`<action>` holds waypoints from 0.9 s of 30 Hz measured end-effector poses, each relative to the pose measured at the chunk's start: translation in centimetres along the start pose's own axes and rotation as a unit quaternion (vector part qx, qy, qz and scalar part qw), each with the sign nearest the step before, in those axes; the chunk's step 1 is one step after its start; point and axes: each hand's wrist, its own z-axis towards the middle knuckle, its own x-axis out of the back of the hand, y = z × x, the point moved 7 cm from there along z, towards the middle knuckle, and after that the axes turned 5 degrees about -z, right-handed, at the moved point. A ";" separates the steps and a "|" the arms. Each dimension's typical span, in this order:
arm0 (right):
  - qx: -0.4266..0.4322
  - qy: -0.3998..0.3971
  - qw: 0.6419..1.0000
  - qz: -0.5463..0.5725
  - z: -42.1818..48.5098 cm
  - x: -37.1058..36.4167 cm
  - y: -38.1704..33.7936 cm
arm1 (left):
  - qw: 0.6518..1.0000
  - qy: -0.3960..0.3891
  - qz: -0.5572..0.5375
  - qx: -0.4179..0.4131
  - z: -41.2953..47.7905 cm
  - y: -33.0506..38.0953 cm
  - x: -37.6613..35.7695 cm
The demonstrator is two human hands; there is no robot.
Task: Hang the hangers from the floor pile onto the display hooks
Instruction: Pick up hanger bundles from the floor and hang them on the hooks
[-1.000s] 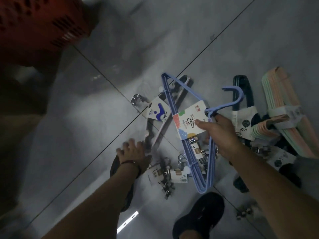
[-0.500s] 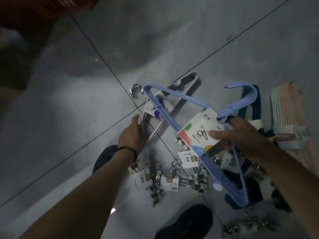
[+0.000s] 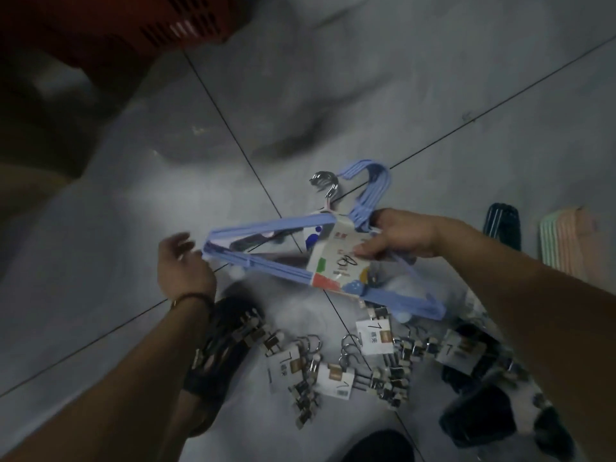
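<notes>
Mid-frame, the right hand [image 3: 396, 240] grips the blue hangers [image 3: 273, 225] at the neck, long axis running left to lower right above the pile [image 3: 335, 378]. The left hand [image 3: 183, 268] meets their left tip; blur hides any grasp.

Two hands: left hand [image 3: 185, 268], right hand [image 3: 405, 235]. One blue hanger bundle [image 3: 266, 226]. One chrome-hooked bundle [image 3: 328, 188] under it. Four price tags [image 3: 372, 331] among the clip hangers [image 3: 393, 381]. One dark bundle [image 3: 503, 228], one pastel bundle [image 3: 563, 241], one red basket [image 3: 186, 25].
</notes>
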 end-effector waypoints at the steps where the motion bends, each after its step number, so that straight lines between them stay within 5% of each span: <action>1: 0.000 -0.003 1.000 -0.005 1.1 -0.2 -0.4 | 0.995 0.052 -0.062 0.052 -2.0 -1.2 1.3; 3: 0.009 0.015 0.998 -0.059 3.3 0.1 -1.8 | 0.984 0.068 -0.113 0.120 -6.8 -1.8 1.2; 6: 0.008 0.047 0.980 -0.193 6.0 1.0 -4.2 | 0.958 -0.054 -0.125 0.253 -13.7 -2.3 -3.7; 8: -0.006 0.046 0.963 -0.267 7.2 1.1 -4.8 | 0.896 -0.190 -0.188 0.356 -17.6 -1.2 -8.5; 11: -0.028 0.108 0.941 -0.319 8.1 1.2 -4.2 | 0.826 -0.289 -0.269 0.402 -19.3 1.4 -13.8; 16: -0.011 0.227 0.968 -0.109 8.1 1.2 -1.3 | 0.787 -0.341 -0.327 0.397 -16.4 2.5 -18.2; 21: -0.029 0.080 0.991 0.100 7.9 -0.4 -1.4 | 0.809 -0.349 -0.287 0.375 -15.4 0.7 -18.2; 24: -0.028 -0.008 0.994 0.103 6.6 -2.2 -1.6 | 0.828 -0.330 -0.287 0.351 -16.2 -0.5 -17.0; 27: -0.023 0.005 0.994 0.103 6.0 -3.7 0.5 | 0.816 -0.334 -0.317 0.349 -17.0 -1.3 -15.7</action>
